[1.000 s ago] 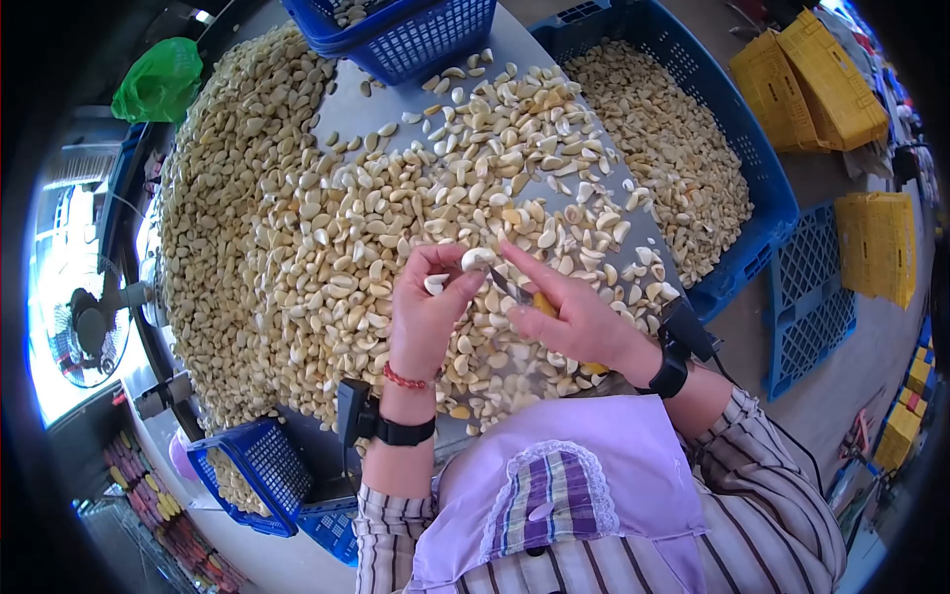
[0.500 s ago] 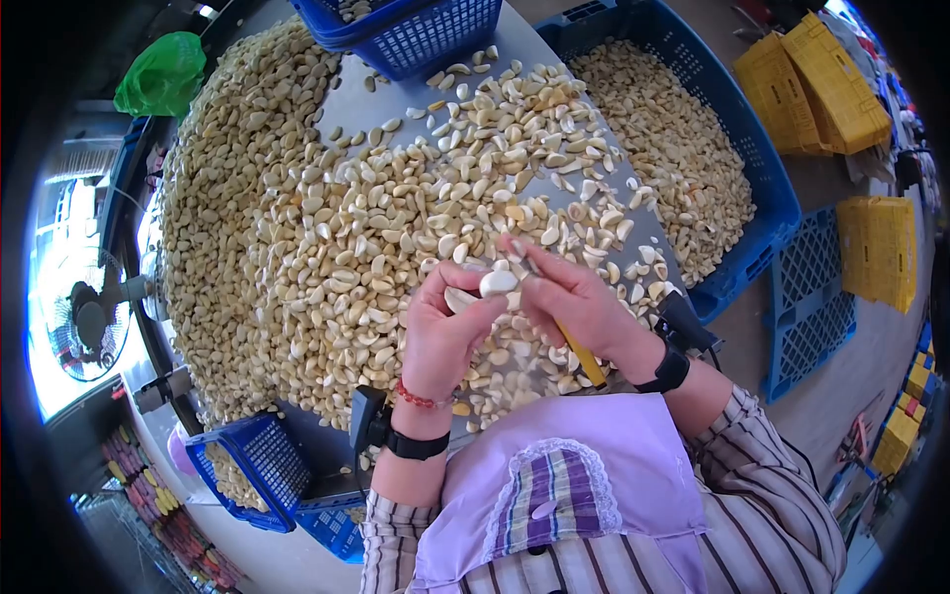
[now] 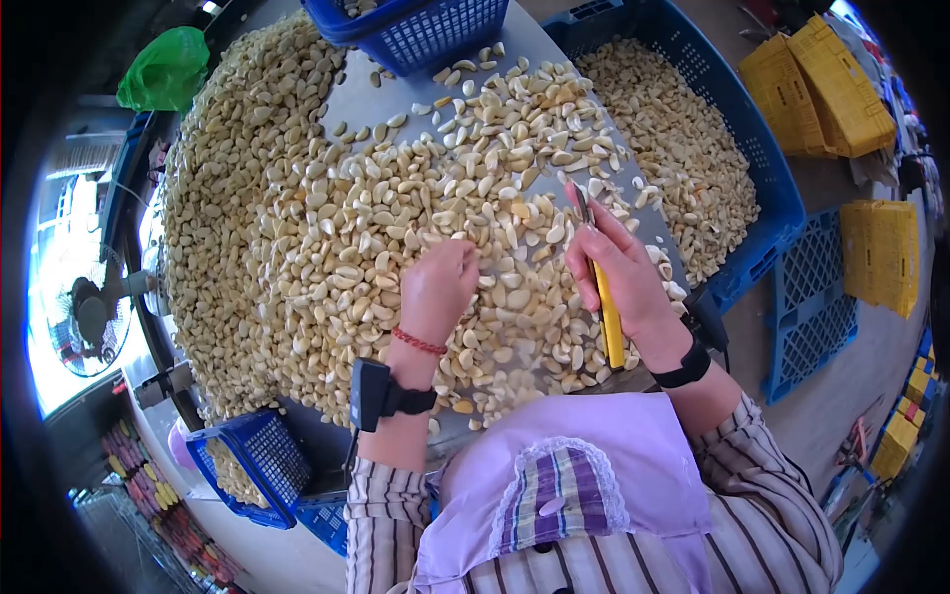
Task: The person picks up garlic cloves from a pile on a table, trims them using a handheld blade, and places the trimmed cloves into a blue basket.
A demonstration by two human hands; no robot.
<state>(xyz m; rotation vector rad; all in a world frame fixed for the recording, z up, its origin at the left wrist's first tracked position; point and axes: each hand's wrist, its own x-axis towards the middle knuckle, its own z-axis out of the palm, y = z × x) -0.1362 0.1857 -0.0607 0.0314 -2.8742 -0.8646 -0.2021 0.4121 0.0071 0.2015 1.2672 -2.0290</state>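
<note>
Pale cloves lie in a wide heap over the metal table. My left hand, with a red bracelet at the wrist, is over the middle of the heap, its fingers curled together; what they hold, if anything, is hidden. To the right, my right hand is closed around a knife with a yellow handle, its dark blade pointing up and away from me. Scattered cloves lie between and under both hands, which are apart.
A blue crate of cloves stands beyond the table's right edge. One blue basket sits at the far edge, another at the lower left. Yellow crates and a blue pallet are at the right, a fan at the left.
My hands have moved apart, the right one to the right with the knife. The white clove that was between them no longer shows. My left hand has turned palm down with fingers curled.
</note>
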